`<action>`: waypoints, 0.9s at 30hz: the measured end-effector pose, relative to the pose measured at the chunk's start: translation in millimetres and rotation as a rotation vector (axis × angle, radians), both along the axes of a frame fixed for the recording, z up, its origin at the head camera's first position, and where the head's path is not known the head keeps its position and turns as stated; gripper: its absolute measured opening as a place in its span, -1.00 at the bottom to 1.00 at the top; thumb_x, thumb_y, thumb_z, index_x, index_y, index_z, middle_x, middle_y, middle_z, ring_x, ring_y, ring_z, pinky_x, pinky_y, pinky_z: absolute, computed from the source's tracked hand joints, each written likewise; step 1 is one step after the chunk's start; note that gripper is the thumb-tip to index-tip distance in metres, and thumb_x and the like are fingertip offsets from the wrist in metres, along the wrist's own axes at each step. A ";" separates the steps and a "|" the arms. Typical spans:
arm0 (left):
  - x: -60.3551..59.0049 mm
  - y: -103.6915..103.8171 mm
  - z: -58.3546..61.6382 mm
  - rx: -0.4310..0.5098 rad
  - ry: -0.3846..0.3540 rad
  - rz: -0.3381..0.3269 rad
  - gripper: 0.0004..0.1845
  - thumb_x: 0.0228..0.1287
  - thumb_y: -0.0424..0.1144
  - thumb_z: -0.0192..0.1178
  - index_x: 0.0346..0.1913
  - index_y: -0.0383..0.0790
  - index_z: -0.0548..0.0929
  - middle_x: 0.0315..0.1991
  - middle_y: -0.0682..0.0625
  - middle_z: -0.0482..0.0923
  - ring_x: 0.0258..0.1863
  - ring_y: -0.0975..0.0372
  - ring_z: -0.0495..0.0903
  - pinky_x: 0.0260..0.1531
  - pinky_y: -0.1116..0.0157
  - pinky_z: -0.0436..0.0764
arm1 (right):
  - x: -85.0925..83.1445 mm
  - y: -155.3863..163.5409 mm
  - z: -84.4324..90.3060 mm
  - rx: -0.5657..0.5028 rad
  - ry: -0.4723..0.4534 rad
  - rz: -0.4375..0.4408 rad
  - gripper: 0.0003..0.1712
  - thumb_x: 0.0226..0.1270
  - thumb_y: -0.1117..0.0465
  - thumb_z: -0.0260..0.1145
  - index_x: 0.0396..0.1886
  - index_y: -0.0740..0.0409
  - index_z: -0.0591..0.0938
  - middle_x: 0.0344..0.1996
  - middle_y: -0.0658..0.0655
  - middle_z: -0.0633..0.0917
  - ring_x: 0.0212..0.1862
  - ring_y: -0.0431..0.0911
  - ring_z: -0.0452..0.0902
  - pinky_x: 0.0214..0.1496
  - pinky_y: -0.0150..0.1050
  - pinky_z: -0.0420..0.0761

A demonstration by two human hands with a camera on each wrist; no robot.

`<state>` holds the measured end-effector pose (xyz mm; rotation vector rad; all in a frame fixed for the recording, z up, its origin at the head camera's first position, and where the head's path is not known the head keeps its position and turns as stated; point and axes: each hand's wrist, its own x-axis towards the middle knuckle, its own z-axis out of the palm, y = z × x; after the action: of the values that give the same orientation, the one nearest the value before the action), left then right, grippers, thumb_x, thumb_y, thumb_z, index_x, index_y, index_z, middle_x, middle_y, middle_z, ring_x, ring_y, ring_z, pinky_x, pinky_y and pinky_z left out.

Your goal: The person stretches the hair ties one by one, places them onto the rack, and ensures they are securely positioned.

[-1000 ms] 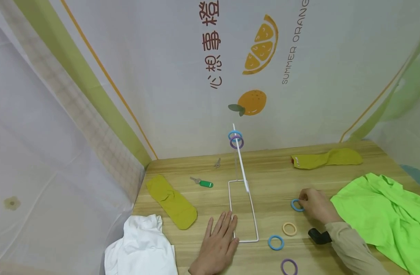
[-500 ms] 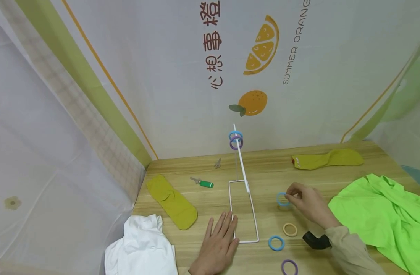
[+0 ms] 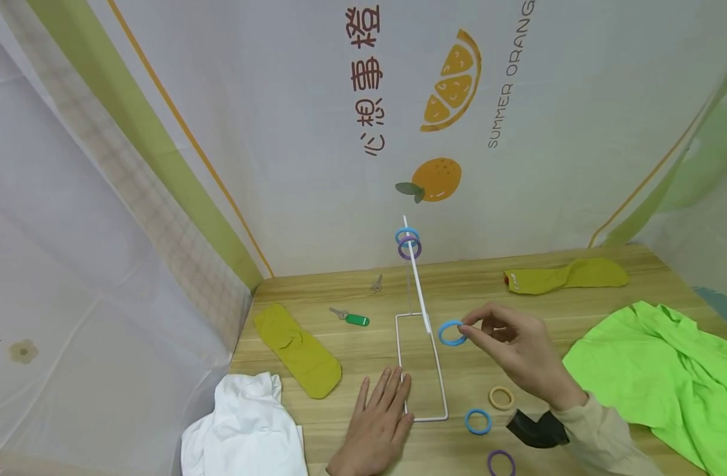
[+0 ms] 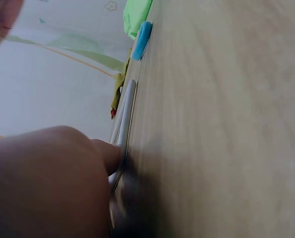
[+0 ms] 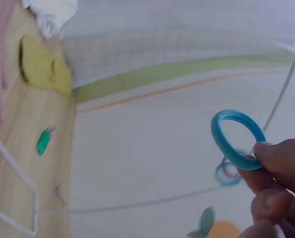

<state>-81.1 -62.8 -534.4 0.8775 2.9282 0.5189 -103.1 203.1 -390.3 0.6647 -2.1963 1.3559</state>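
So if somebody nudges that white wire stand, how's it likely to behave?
The white wire stand looks stiff: its bars run straight. It's probably light, being so thin. A nudge might slide it, though the left hand lies across one side.

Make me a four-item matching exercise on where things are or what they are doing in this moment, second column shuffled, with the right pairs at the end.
Column one
1. Left hand
2. Right hand
3. Green key tag
4. Bright green cloth

Column two
A. Pinching a blue ring
B. Rumpled at the right side of the table
C. Resting on the white base frame
D. Lying next to a key

Pairs: 1-C, 2-A, 3-D, 4-B
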 end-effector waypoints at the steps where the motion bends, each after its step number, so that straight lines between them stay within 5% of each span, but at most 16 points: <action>1: 0.1 0.0 0.1 -0.001 -0.001 0.001 -0.38 0.69 0.04 -0.31 0.65 -0.11 0.09 0.68 -0.03 -0.04 0.66 0.05 -0.03 0.51 -0.17 -0.10 | 2.3 -2.7 4.7 -0.030 0.029 0.035 -0.62 0.18 0.58 0.44 -0.21 0.01 0.72 -0.42 -0.10 0.74 -0.46 -0.35 0.60 -0.43 -0.47 0.66; 9: -0.7 0.3 1.1 -0.020 -0.023 0.003 -0.37 0.70 0.07 -0.33 0.66 -0.08 0.06 0.69 0.00 -0.09 0.67 0.07 -0.07 0.54 -0.20 -0.09 | 11.5 -22.1 30.3 -0.289 0.264 0.393 -0.87 0.28 0.55 0.39 -0.19 0.44 0.67 -0.23 0.15 0.77 -0.32 -0.27 0.68 -0.47 -0.47 0.64; 17: -2.7 0.4 0.6 -0.020 -0.074 0.002 -0.36 0.69 0.10 -0.37 0.67 -0.06 0.02 0.70 0.02 -0.14 0.68 0.09 -0.13 0.57 -0.21 -0.10 | 5.3 -32.3 34.6 -0.282 0.236 0.290 -0.77 0.21 0.63 0.39 -0.17 0.39 0.69 -0.25 0.13 0.78 -0.29 -0.26 0.72 -0.33 -0.46 0.70; 27: -2.2 -0.1 2.6 0.005 -0.103 0.003 -0.35 0.69 0.11 -0.38 0.67 -0.05 0.02 0.70 0.02 -0.14 0.68 0.08 -0.13 0.56 -0.23 -0.13 | -5.2 -32.1 31.1 -0.159 0.089 0.173 -0.62 0.14 0.66 0.40 -0.19 0.15 0.72 -0.31 0.04 0.78 -0.46 -0.24 0.59 -0.52 -0.44 0.61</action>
<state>-83.2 -62.9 -531.9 0.8209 2.8372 0.5549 -108.3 171.0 -359.2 0.8532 -1.9747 1.5377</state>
